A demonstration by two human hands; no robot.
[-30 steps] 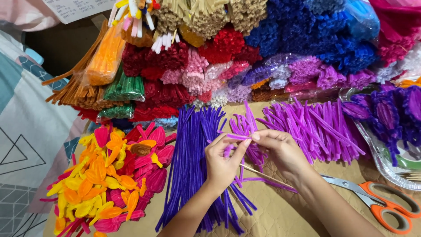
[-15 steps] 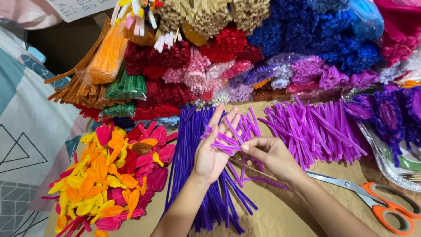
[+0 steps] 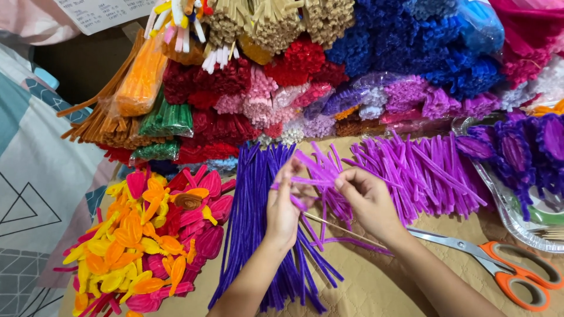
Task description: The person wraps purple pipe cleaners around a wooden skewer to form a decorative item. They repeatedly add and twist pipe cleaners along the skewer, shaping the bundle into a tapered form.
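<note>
My left hand (image 3: 284, 205) and right hand (image 3: 367, 199) meet over the table, both pinching a small cluster of light purple pipe cleaners (image 3: 317, 176) between thumb and fingertips, the loose ends fanning up and down from the grip. A thin wooden stick (image 3: 335, 228) slants under my right palm. Beneath my left wrist lies a heap of dark purple pipe cleaners (image 3: 252, 223); a pile of light purple ones (image 3: 423, 170) spreads to the right. Orange-handled scissors (image 3: 499, 264) lie near right, pink and yellow chenille flowers (image 3: 153, 235) left.
</note>
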